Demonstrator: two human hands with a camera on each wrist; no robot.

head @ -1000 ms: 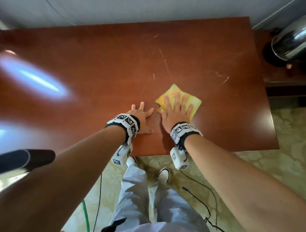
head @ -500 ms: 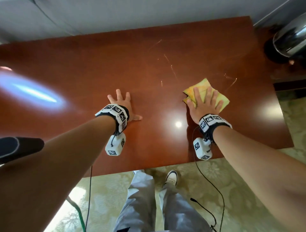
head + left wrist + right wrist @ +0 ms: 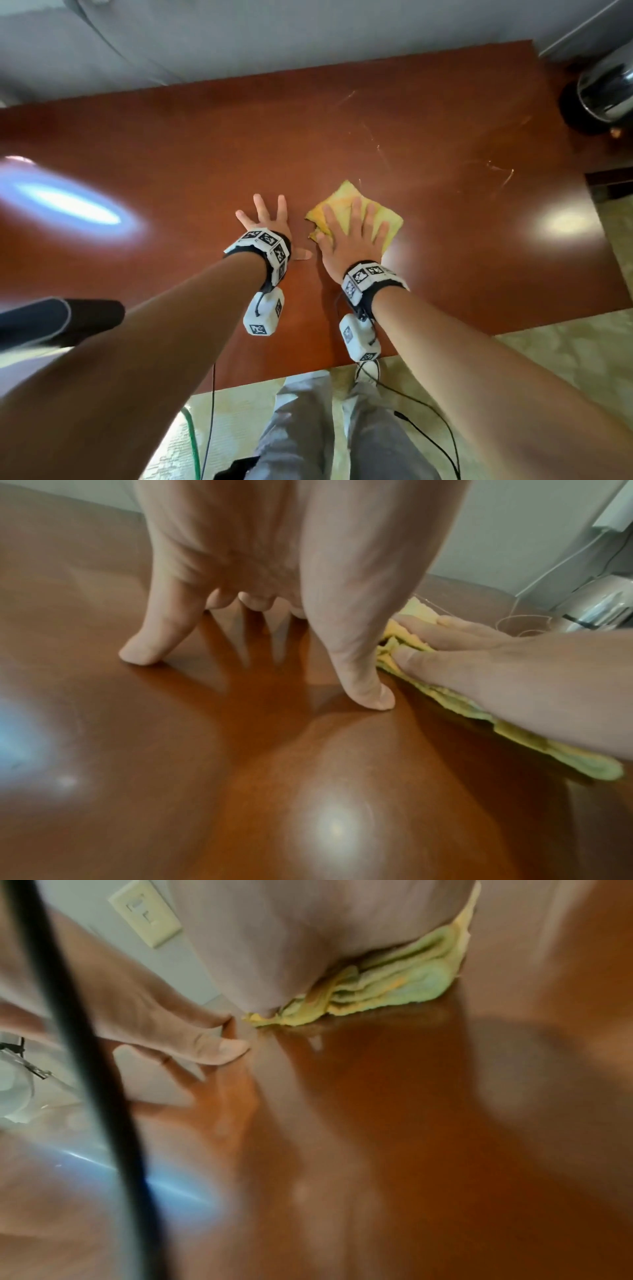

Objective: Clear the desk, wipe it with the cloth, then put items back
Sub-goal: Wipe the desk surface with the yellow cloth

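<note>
A folded yellow cloth [image 3: 342, 200] lies on the glossy red-brown desk [image 3: 171, 144], a little right of centre. My right hand [image 3: 352, 233] presses flat on the cloth [image 3: 394, 985] with straight, spread fingers. Just left of it, my left hand [image 3: 270, 219] rests flat on the bare wood, fingers spread, thumb [image 3: 363, 685] close to the cloth [image 3: 445, 699]. The right hand [image 3: 496, 664] shows at the right in the left wrist view. Neither hand grips anything.
A shiny metal vessel on a black base [image 3: 603, 92] stands on a lower surface beyond the desk's right end. A grey wall runs behind the desk. My legs [image 3: 325, 428] and cables [image 3: 428, 421] are below the near edge. A dark object [image 3: 61, 318] juts in at left.
My right hand has slid the cloth back to the left, from the desk's right part toward the centre. The left hand now lies close beside it.
</note>
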